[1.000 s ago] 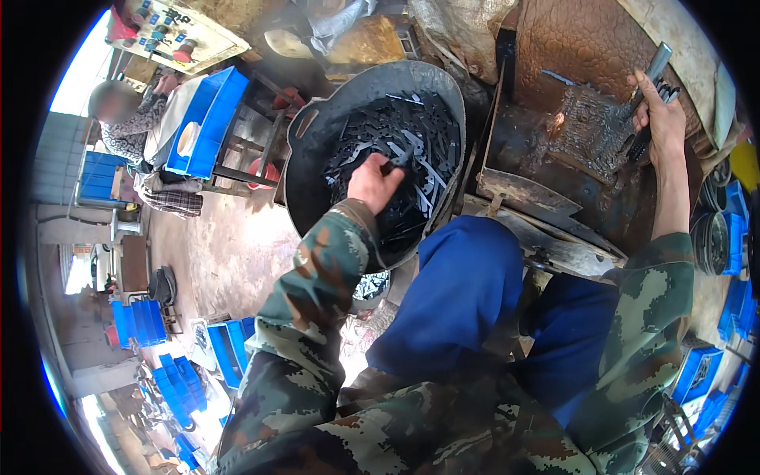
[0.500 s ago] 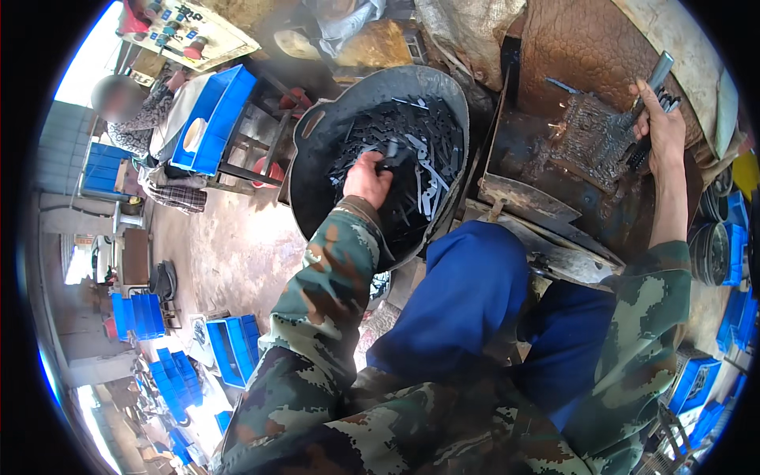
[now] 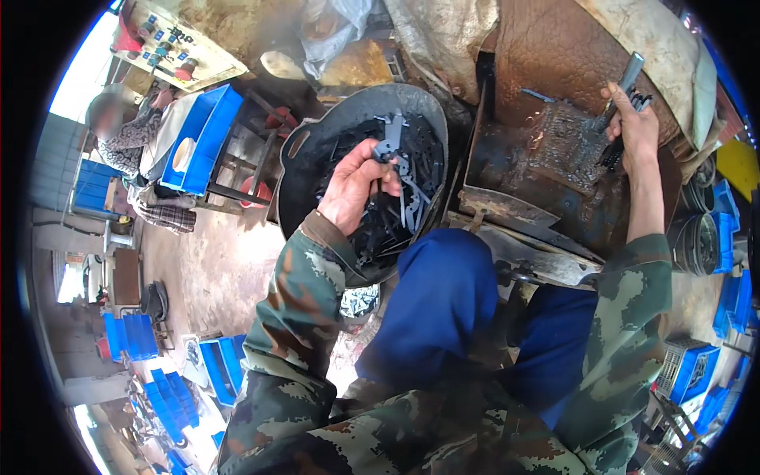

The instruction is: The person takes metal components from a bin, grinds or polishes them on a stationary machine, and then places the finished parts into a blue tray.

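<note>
My left hand [image 3: 354, 188] is closed on a flat grey metal piece [image 3: 391, 136], raised over a black rubber tub [image 3: 294, 190]. Inside the tub lie many dark, thin metal pieces [image 3: 413, 194], heaped loosely. To the right, my right hand [image 3: 636, 128] grips a grey metal rod [image 3: 631, 73] standing tilted, along with several thin black strips [image 3: 612, 153]. That hand is above an oily metal tray [image 3: 546, 204], next to a rough, crusted patch [image 3: 564, 146] at the tray's middle.
Another person [image 3: 119, 134] sits at the far left behind a blue bin [image 3: 207, 138] on a stand. A control panel [image 3: 178, 43] with buttons is above them. Blue bins [image 3: 131, 336] stand lower left. Dark buckets [image 3: 690, 241] are at the right. My blue-trousered knee [image 3: 451, 273] is between tub and tray.
My left hand has come up from among the pieces in the tub with a metal piece in its fingers. My right hand keeps its grip on the rod and strips. The whole view has shifted slightly.
</note>
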A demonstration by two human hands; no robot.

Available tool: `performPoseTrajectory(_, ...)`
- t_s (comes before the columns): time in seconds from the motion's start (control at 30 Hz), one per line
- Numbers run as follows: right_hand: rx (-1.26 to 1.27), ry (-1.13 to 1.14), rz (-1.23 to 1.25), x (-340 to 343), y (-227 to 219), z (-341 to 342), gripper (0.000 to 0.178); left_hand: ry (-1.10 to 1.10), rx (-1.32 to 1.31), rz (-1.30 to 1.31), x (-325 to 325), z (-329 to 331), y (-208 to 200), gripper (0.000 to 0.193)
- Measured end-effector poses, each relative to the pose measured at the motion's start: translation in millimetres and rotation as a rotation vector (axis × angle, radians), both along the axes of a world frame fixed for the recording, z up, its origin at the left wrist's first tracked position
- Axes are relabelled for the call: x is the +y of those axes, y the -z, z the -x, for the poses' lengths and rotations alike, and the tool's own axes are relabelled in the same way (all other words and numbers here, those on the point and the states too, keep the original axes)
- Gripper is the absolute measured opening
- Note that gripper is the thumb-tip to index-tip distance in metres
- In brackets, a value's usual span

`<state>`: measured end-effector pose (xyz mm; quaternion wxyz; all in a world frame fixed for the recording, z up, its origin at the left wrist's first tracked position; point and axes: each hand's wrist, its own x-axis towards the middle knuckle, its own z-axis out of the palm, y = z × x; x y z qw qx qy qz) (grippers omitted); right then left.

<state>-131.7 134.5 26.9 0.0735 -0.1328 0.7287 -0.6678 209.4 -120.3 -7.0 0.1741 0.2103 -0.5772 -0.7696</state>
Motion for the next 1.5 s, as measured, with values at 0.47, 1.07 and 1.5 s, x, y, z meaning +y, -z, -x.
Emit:
performPoseTrajectory(0.47, 0.073, 0.044, 0.023, 10.0, 26.5, 25.6, 0.02, 0.251, 0.438, -0.097, 164.8, 212.9, -64.9, 0.02)
performPoseTrajectory(1.07, 0.101, -0.098, -0.003, 29.5, 29.9, 57.1, 0.03, -0.076, 0.226, 0.366, 165.6, 209.3, -32.3, 0.025)
performPoseTrajectory(1.5, 0.189, -0.146, -0.041, 42.8, 35.4, 86.7, 0.028, -0.091, 0.158, 0.461, 165.5, 206.6, -39.7, 0.027)
